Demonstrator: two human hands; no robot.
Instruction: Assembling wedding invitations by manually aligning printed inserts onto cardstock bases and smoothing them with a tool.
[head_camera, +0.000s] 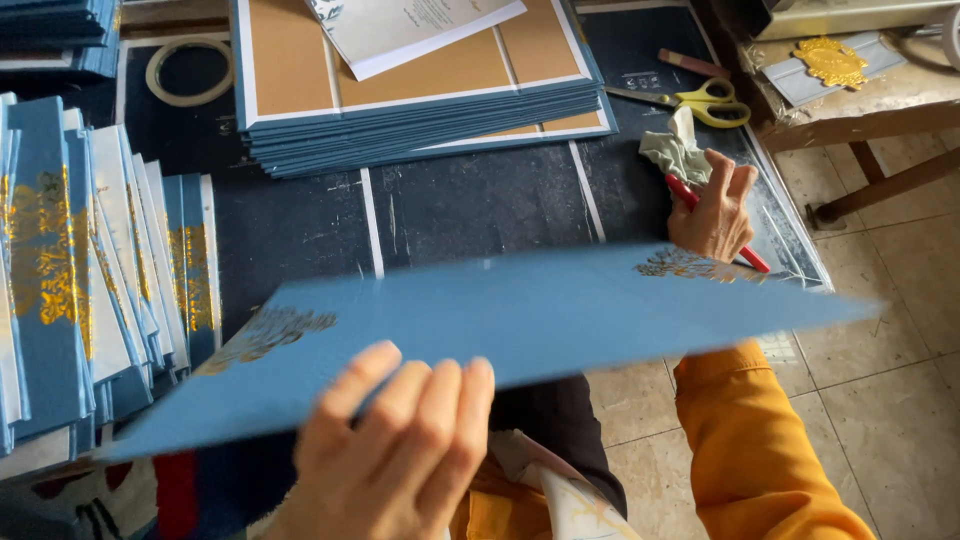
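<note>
Where a dark tabletop (470, 210) meets a tiled floor (880, 370), a stack of blue folders (420, 140), upright blue cards (90, 290), a tape ring (188, 72) and yellow scissors (705, 102) lie. No containers show. Left hand (400, 450), fingers closed, grips a blurred blue card (520, 310) held over the tabletop's near edge; right hand (715, 210) clasps a red pen (735, 245) and cloth (675, 150).
</note>
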